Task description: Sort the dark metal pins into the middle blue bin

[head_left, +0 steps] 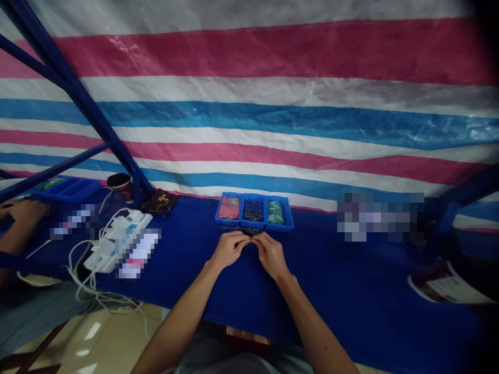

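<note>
My left hand [229, 249] and my right hand [272, 253] meet at the fingertips above the blue tabletop. Both are closed in a pinch, and whatever lies between the fingers is too small to make out. Just beyond them is a loose pile of thin dark pieces, like screws or pins [248, 230]. Behind the pile stands a blue tray of three joined bins [278, 227]. More thin dark pieces [253, 211] fill the middle bin. A pink-red lining shows in the left bin [217, 214], and small pale pieces lie over green in the right one.
To the left are a white power strip [117, 241] with tangled cables, a dark brown packet [161, 201] and a dark cup [121, 188]. Another person's hand [29, 210] works at far left near a blue tray [70, 190]. A dark red container [440, 285] stands at right.
</note>
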A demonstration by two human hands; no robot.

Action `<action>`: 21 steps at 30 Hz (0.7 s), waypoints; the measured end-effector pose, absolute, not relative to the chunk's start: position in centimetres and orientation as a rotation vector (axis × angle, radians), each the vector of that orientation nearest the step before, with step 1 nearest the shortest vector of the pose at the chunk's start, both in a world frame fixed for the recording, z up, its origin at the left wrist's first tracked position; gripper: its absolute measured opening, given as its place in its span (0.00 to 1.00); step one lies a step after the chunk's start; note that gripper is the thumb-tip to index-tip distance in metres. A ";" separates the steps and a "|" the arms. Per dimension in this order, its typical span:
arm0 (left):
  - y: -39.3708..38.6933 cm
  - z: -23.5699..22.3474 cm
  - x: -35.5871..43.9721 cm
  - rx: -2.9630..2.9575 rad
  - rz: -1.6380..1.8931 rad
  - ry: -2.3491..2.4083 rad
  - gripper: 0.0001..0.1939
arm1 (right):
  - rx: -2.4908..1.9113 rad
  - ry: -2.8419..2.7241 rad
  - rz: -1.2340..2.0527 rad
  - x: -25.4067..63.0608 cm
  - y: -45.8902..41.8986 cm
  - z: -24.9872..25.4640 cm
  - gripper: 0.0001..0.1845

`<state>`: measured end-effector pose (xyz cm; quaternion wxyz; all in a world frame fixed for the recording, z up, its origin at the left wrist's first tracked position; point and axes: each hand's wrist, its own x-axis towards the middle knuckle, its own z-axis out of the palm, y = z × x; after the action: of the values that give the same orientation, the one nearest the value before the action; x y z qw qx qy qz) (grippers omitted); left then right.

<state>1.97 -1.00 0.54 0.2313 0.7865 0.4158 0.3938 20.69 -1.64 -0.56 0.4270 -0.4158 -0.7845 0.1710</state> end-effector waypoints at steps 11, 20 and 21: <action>-1.4 0.9 2.4 2.196 1.096 1.131 0.16 | -1.217 -2.059 0.206 20.2 -1.7 -0.8 0.17; -1.5 0.9 2.5 2.203 1.080 1.145 0.14 | -1.216 -1.997 0.218 20.5 -1.8 -0.6 0.21; -1.5 0.9 2.5 2.192 1.085 1.149 0.14 | -1.196 -1.981 0.265 20.7 -1.8 -0.6 0.17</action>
<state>2.46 -1.48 0.90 0.2181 0.7916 0.4150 0.3919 20.66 -1.82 -0.58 0.3952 -0.4717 -0.7812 0.1047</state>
